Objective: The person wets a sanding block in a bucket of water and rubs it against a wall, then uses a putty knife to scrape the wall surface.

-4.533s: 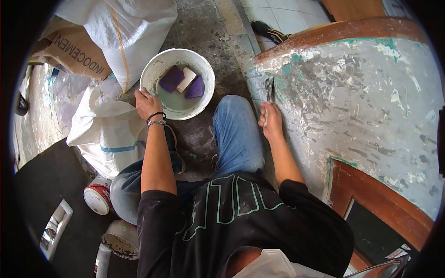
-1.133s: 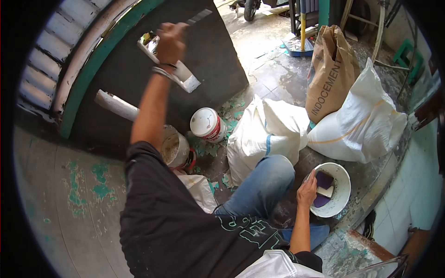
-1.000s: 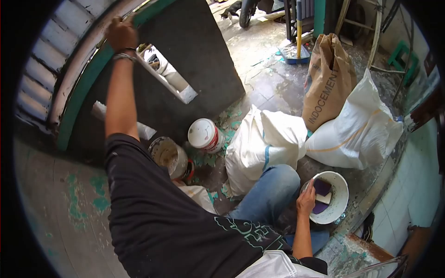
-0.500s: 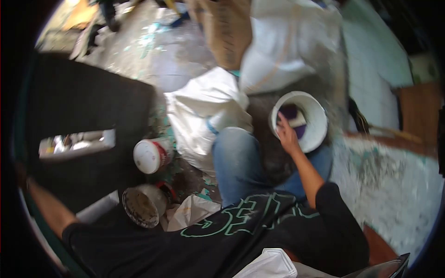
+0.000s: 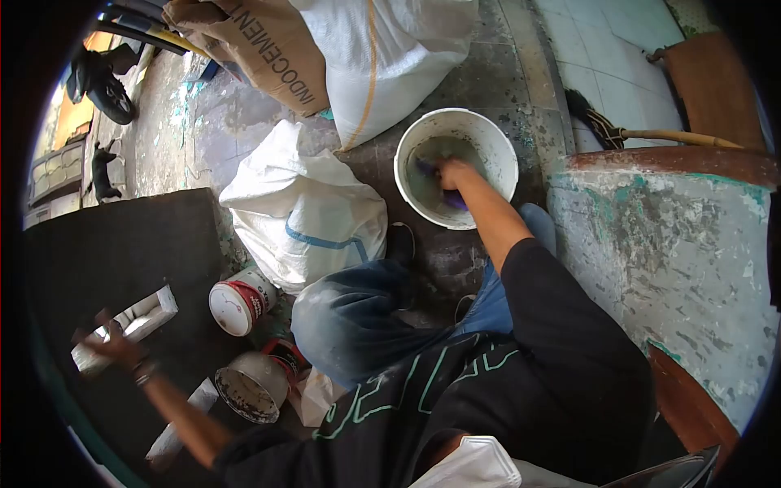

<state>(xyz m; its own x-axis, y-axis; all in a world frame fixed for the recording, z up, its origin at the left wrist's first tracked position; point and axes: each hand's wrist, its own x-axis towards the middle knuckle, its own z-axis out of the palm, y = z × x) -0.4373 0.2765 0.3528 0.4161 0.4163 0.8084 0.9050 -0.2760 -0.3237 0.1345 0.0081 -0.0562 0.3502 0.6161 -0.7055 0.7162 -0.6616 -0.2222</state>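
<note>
My right hand (image 5: 455,172) reaches down inside a white bucket (image 5: 506,159) with cloudy grey liquid at its bottom. Its fingers are closed around a soft-looking purple piece (image 5: 455,199), partly hidden by the hand; I cannot tell its exact kind. Over at the left, my left hand (image 5: 118,346) is spread open above a dark panel (image 5: 106,252). The hand overlaps one end of a pale-edged rectangular slot (image 5: 154,317) in that panel and holds nothing.
A white woven sack (image 5: 301,203) stands before my knees, with a brown paper cement sack (image 5: 260,53) and a larger white sack (image 5: 399,65) behind. A lidded paint pail (image 5: 232,309) and a dirty bucket (image 5: 248,390) lie left. A broom (image 5: 675,138) rests at right.
My right hand has gone deeper into the bucket and closed on the purple piece. My left hand has come into view over the panel's slot. The whole view has shifted and sharpened.
</note>
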